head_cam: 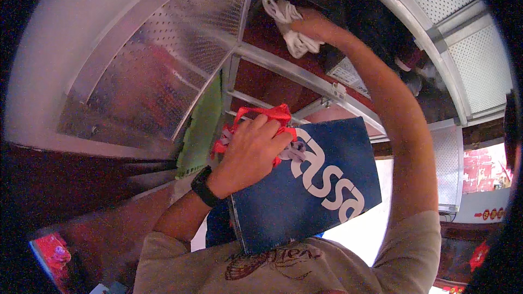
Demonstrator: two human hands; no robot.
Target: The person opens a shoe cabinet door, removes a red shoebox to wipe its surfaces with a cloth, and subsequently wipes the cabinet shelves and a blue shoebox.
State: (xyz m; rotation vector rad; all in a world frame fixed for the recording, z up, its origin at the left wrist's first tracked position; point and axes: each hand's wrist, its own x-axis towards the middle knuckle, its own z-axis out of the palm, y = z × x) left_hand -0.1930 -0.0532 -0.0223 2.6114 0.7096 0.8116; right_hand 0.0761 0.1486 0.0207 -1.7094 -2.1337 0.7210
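My left hand (252, 155), with a black watch on its wrist, grips a crumpled red plastic bag (267, 113). Greyish cloth (295, 152) sticks out from under its fingers. Below that hand, a dark blue cardboard box (269, 208) with white lettering leans tilted against my chest. My right arm reaches up to the opening of a metal-framed cabinet (282, 63), where my right hand (312, 24) is closed around a bunched white cloth (302, 43). The palm and part of the cloth are hidden.
A perforated metal panel (163, 57) stands at left, beside a green sheet (202, 126). Printed paper (349, 73) lies in the cabinet near my right forearm. Dark items (404, 53) fill its shadowed right side. A latch (338, 91) sits on the frame.
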